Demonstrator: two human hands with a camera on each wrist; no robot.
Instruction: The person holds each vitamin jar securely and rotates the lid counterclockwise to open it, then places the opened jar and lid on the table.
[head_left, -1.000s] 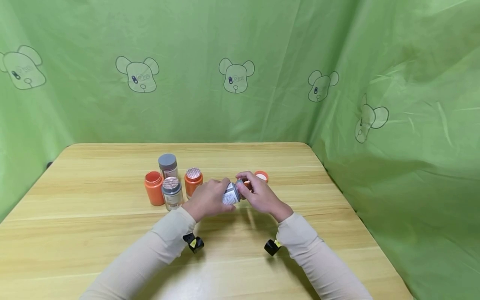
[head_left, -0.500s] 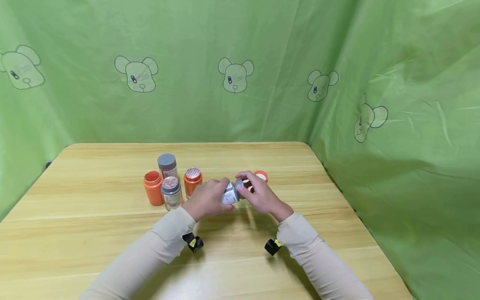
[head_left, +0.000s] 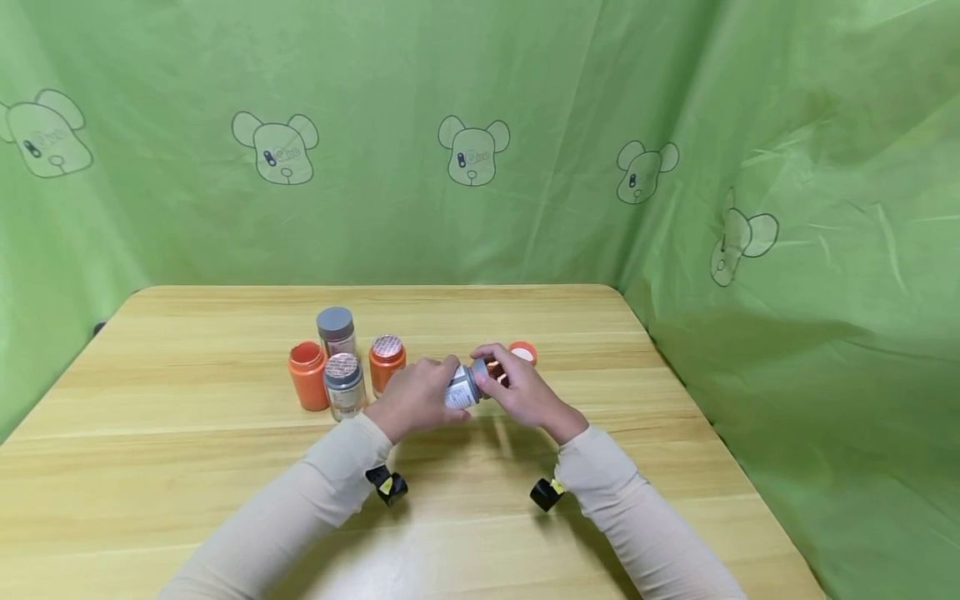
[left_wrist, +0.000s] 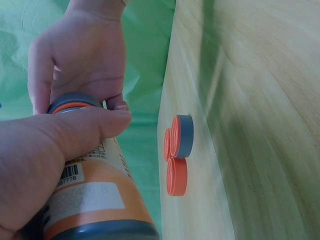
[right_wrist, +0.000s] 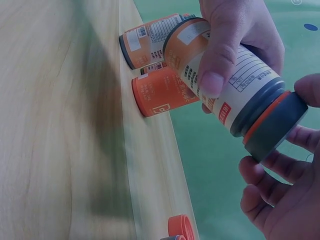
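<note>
Tilted above the table, a jar (right_wrist: 242, 75) with a cream and orange label is gripped around its body by my left hand (head_left: 420, 396). Its dark grey lid (right_wrist: 277, 127) has an orange inner rim, which shows at the jar's neck. My right hand (head_left: 525, 393) holds this lid by its edge, thumb on one side and fingertips on the other. In the left wrist view, my left thumb (left_wrist: 95, 125) lies across the label near the neck. Whether the lid's thread is still engaged cannot be seen.
Left of my hands stand an open orange jar (head_left: 309, 383), a foil-sealed grey-necked jar (head_left: 345, 396), a foil-sealed orange jar (head_left: 387, 358) and a grey-lidded jar (head_left: 336, 325). Beyond my right hand lie loose lids, one grey (left_wrist: 186, 136) and one orange (left_wrist: 177, 176) among them.
My right fingers have shifted slightly around the lid. The left hand, the jar it grips and the standing jars keep their places.
</note>
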